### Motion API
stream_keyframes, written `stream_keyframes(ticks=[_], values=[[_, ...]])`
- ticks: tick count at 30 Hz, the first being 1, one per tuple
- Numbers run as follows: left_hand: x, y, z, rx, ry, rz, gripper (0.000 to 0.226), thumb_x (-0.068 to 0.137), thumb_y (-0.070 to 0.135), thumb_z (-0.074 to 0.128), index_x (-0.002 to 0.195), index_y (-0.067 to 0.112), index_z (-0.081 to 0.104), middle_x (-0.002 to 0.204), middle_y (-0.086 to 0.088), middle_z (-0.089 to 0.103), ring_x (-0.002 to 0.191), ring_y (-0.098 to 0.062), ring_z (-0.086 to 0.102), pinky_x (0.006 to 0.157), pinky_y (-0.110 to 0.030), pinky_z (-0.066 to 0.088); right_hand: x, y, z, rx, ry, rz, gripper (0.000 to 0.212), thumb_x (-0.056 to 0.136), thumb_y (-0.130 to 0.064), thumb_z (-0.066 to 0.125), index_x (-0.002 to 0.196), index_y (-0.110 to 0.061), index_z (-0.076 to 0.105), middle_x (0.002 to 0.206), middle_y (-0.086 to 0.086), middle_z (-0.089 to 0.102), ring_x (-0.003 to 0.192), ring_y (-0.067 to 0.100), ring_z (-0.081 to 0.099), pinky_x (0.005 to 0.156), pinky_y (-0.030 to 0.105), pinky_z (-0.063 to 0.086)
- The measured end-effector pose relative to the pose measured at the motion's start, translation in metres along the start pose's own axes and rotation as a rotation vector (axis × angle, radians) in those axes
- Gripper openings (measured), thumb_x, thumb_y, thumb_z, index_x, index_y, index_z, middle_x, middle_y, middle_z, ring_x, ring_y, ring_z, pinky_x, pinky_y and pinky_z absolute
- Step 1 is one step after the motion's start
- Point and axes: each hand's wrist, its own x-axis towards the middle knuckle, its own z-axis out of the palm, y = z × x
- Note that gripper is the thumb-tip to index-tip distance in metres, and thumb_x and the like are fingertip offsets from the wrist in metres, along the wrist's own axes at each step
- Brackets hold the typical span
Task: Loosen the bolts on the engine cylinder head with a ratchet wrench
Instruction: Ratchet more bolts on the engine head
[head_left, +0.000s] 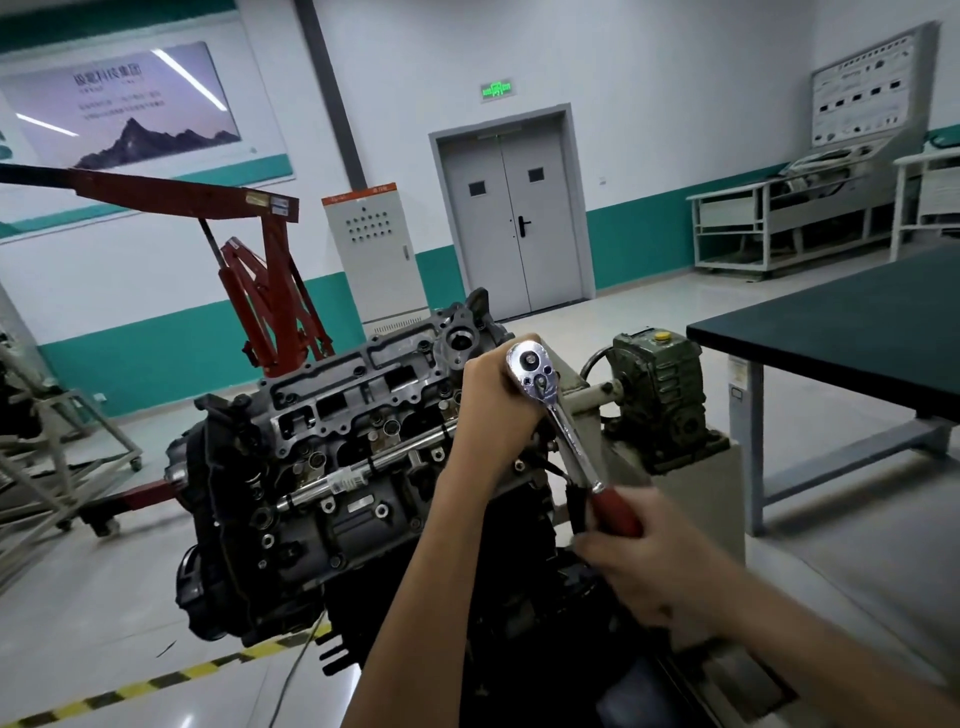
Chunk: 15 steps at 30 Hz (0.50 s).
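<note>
**Operator:** Grip check?

**Note-taker:** Your left hand wraps the ratchet just under its chrome drive end, at the right end of the cylinder head. Your right hand is clamped on the red handle. It is blurred, low and toward you. The hands are well apart, one at each end of the tool.

**Operator:** Socket on the bolt?

**Note-taker:** Cannot tell. Your left hand hides the socket and whatever bolt sits below it. My judgement: feel for full seating before you load it, since a half-seated socket rounds the hex.

**Operator:** How should I pull?

**Note-taker:** Press down with your left hand so the drive sits square to the bolt. Sweep the handle with your right in one steady arc, no jerks. Check that the direction lever on the drive end is set to loosen; I can't read it from here.

**Operator:** Hazards?

**Note-taker:** The handle hangs off the engine on its right side, and the green gearbox is near, just beyond. If the bolt breaks free suddenly, your right hand may swing on. Brace your stance and mind your knuckles.
</note>
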Motion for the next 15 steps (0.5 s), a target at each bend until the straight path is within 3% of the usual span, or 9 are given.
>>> stream_keyframes(ticks=[2,5,7,11,15], values=[[0.0,0.002,-0.003,0.013,-0.034,-0.023,0.047,0.07,-0.017,0.053,0.051,0.024,0.043,0.048,0.015,0.046,0.048,0.0,0.039,0.049,-0.012,0.031,0.002,-0.016,-0.04,-0.358,0.019,-0.125,0.022,0.08,-0.004,0.063,0.066,-0.011,0.047,0.043,-0.004,0.044,0.032,0.012,0.039,0.034,0.021,0.032],[0.001,0.005,-0.005,0.017,-0.072,-0.028,0.025,0.075,-0.011,0.059,0.058,0.004,0.048,0.054,-0.003,0.047,0.051,-0.008,0.034,0.05,-0.022,0.03,0.012,-0.054,-0.082,-0.812,0.04,-0.301,0.025,0.075,-0.007,0.068,0.064,-0.024,0.054,0.051,-0.007,0.052,0.042,0.004,0.044,0.046,0.013,0.037],[0.001,0.006,-0.007,0.017,-0.091,-0.022,0.022,0.079,-0.005,0.063,0.062,0.001,0.051,0.058,-0.01,0.048,0.054,-0.011,0.036,0.052,-0.025,0.032,0.022,-0.069,-0.093,-0.994,0.128,-0.39,0.036,0.071,-0.007,0.071,0.058,-0.031,0.047,0.049,-0.009,0.049,0.048,0.006,0.046,0.05,0.013,0.034],[-0.003,0.004,-0.006,-0.004,-0.051,0.009,0.039,0.077,-0.005,0.063,0.061,0.029,0.052,0.055,0.013,0.05,0.052,-0.003,0.039,0.05,-0.017,0.034,0.02,-0.044,-0.076,-0.958,0.299,-0.46,0.044,0.071,-0.005,0.07,0.06,-0.036,0.04,0.049,-0.012,0.045,0.053,0.003,0.051,0.05,0.01,0.035],[-0.004,0.004,0.006,0.047,0.053,0.104,0.027,0.072,-0.004,0.058,0.064,0.019,0.047,0.054,0.012,0.046,0.052,-0.004,0.038,0.05,-0.016,0.032,0.003,0.0,-0.016,-0.649,0.413,-0.356,0.033,0.075,-0.014,0.07,0.057,-0.023,0.044,0.043,-0.005,0.045,0.041,0.005,0.046,0.041,0.011,0.032]])
